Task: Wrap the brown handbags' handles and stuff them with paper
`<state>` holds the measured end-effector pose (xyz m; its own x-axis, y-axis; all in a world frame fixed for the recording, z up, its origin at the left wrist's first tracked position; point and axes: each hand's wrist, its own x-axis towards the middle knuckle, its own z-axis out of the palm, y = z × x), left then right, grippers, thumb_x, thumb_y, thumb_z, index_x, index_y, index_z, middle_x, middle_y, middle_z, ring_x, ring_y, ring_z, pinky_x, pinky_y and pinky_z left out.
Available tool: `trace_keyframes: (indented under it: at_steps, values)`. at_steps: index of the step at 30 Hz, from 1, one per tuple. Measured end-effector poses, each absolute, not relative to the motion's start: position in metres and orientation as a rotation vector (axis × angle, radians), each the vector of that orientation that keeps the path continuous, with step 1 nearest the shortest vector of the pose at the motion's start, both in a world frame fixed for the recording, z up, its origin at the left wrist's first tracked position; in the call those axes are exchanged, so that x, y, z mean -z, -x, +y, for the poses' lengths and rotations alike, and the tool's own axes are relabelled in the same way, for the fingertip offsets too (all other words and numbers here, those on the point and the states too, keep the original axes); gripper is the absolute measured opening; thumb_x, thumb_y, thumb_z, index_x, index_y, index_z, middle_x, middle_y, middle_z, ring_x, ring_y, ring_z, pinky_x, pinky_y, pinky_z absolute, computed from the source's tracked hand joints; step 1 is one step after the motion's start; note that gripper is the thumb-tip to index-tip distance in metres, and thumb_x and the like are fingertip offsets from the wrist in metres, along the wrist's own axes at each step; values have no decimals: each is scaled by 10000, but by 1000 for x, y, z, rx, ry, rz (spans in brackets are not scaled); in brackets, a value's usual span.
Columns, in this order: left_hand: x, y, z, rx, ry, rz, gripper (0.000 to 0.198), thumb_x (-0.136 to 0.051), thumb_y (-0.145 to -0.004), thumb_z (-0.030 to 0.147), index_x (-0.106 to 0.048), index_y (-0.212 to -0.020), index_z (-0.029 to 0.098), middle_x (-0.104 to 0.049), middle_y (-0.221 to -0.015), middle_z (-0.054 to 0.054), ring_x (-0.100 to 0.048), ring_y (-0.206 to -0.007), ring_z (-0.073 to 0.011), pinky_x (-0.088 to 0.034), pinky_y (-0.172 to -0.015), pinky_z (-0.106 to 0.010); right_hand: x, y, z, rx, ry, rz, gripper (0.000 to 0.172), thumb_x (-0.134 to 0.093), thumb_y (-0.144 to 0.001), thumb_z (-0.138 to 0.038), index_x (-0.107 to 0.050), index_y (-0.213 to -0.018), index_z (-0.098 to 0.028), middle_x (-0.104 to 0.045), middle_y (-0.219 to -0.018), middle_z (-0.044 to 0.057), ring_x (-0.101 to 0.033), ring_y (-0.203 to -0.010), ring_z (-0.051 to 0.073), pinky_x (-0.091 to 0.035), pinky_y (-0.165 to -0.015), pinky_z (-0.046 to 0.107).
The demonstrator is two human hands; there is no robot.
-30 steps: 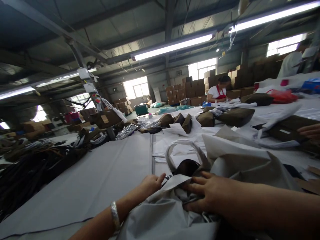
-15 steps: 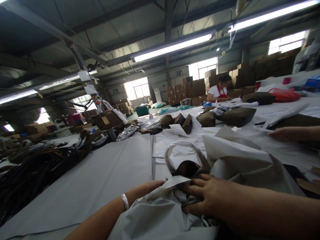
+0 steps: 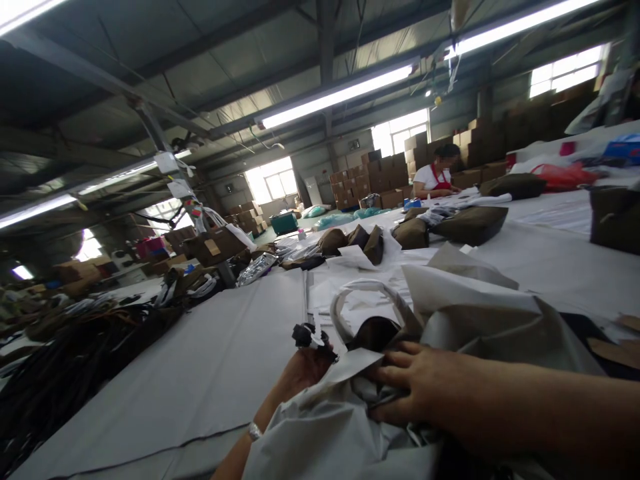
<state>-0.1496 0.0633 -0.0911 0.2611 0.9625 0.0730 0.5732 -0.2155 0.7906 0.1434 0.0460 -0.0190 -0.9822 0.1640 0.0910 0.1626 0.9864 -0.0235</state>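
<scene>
Crumpled grey fabric [image 3: 330, 427] lies at the bottom centre, with a looped handle [image 3: 370, 287] and a dark opening [image 3: 376, 333] just beyond it. My right hand [image 3: 407, 383] rests on this fabric beside the opening, its fingers spread. To the left of the opening, my left hand [image 3: 311, 367] is closed around a small black item with a white piece [image 3: 310, 335]. Part of that item is hidden by the fingers. A silvery bracelet [image 3: 255, 431] circles the left wrist.
White sheets [image 3: 225, 347] cover the table. Dark straps [image 3: 90, 360] are heaped at the left. Olive bags [image 3: 470, 225] lie across the back, near a person in a red apron [image 3: 435, 180]. A red plastic bag [image 3: 565, 177] lies at the back right.
My left hand has come up from behind the fabric with the black item in it. My right hand stays on the fabric. Another person's arm at the right has gone from view.
</scene>
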Motion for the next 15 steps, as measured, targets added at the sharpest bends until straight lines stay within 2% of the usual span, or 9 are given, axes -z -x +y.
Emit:
trace_keyframes:
  at_steps: [3,7,12,15]
  values:
    - [95,166,56,-863,-1788,1319,406,-342,-1051,460,-612,-1238,221,-703,-1196,-109,-671,-1136,-232,-541,-1008,-482,17,-144,45,-30,269,-3041,755,-689,-717,-271,-490,-1430,-415,-524,-1434,140,-576,-1181,451,-426,-947,683]
    - [96,186,55,-953,-1668,1306,504,-212,-1062,474,-626,-1206,225,-696,-1237,-115,-668,-1156,-238,-533,-1018,-482,12,-143,46,-78,279,-3061,772,-691,-713,-242,-484,-1439,-406,-478,-1498,137,-569,-1211,444,-410,-980,682]
    - [76,197,62,-1043,-1532,1352,539,-251,-1026,530,-614,-1163,156,-707,-1071,-145,-714,-974,-232,-584,-891,-439,8,-145,51,-146,256,-3064,803,-700,-686,-218,-487,-1434,-418,-482,-1499,126,-566,-1225,440,-387,-1000,681]
    - [41,194,57,-1104,-1513,1321,576,-313,-986,614,-569,-1198,144,-670,-1077,-148,-687,-928,-211,-580,-854,-395,6,-146,53,-144,250,-3073,810,-698,-679,-196,-494,-1428,-428,-497,-1485,105,-551,-1245,429,-377,-1011,662]
